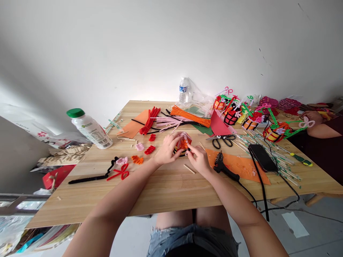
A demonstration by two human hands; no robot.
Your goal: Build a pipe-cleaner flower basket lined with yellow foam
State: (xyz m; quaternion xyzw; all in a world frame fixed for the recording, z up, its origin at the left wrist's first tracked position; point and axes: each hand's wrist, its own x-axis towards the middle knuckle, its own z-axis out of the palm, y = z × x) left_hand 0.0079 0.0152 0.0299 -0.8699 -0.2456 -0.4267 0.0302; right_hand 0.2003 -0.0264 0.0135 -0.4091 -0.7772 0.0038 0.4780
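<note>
Two bare hands meet around one small orange pot (184, 142), directly in front of the wearer, over the table (160, 185). The left hand (169, 147) curls about its left side, thumb low and fingers above; the right hand (198, 159) brings thumb and forefinger together at the near right edge, apparently pinching a dark bit too small to identify. Whether the pot touches the table cannot be told. For good work, the left grip should steady the wall without squeezing it out of shape, leaving fine adjustment to the right fingertips. The glue gun (224, 169) lies to the right on an orange sheet (249, 168); its tip may be hot, so the right wrist is best kept clear. Scissors (221, 137) lie beyond it.
</note>
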